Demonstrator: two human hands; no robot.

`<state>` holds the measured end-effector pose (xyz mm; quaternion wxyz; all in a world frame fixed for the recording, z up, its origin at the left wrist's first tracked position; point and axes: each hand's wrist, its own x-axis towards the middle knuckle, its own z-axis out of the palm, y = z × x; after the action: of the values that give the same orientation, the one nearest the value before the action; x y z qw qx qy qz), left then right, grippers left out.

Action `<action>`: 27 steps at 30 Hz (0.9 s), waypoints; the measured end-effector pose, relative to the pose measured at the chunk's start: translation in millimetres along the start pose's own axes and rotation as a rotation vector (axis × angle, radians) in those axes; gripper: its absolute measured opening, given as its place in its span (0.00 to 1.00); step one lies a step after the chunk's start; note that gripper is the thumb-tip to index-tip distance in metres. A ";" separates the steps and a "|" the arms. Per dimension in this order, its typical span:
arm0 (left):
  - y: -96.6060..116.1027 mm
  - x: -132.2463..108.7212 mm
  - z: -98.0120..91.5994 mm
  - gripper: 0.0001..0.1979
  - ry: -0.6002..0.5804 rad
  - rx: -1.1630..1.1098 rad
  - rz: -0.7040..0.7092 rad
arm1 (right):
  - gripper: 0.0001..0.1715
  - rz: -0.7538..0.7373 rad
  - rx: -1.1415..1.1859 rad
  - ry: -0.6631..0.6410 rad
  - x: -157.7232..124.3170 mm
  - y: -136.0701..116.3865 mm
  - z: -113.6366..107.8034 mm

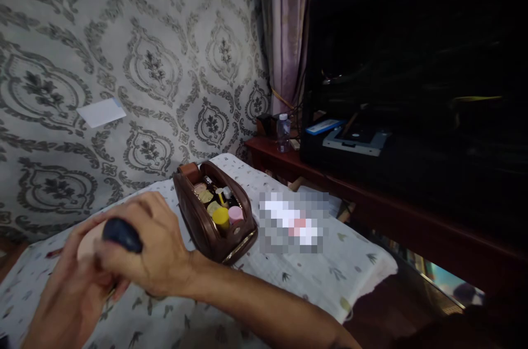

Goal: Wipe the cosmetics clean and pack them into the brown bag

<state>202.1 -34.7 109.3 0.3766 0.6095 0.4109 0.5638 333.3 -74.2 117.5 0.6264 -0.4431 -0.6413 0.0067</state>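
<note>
At the lower left, both of my hands are close together around a pale beige item (pixel 88 247). My left hand (pixel 66 288) is wrapped round it from below and the side. My right hand (pixel 159 253) reaches over the top, thumb and fingers closed on a dark blue, rounded piece (pixel 122 234). Whether the two pieces are joined is unclear, and motion blurs the fingers. Just right of my hands, an open brown leather toiletry bag (pixel 198 222) stands on the cloth. Inside are several small containers, among them a yellow cap (pixel 220 218) and a pink cap (pixel 235 214).
A white patterned cloth (pixel 297 277) covers the surface under the bag. A pixelated patch hides something right of the bag. Behind stands a reddish-brown table (pixel 276 158) with a clear bottle (pixel 283 133) and a large black screen (pixel 412 63). Patterned wallpaper is at the left.
</note>
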 end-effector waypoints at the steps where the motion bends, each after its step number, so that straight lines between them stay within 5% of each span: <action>1: 3.5 -4.0 4.0 0.36 -0.030 -0.023 0.016 | 0.16 0.069 0.078 0.042 1.3 0.0 -2.3; 4: 8.8 -9.4 10.0 0.42 -0.115 -0.011 0.078 | 0.16 0.206 0.318 0.111 5.1 5.2 -2.2; 9: 10.8 -8.0 8.3 0.36 -0.219 0.030 0.059 | 0.28 0.291 0.546 0.117 11.3 16.8 5.4; 18: 12.3 -5.1 2.4 0.30 -0.361 -0.034 -0.009 | 0.20 0.273 0.441 0.150 8.5 19.4 8.0; 27: 8.7 -5.1 1.6 0.30 -0.334 0.022 0.126 | 0.21 0.313 0.445 0.174 9.2 20.3 10.1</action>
<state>204.2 -42.7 115.4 0.3966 0.7234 0.3097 0.4726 338.1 -51.0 111.3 0.7523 -0.3873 -0.4916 0.2058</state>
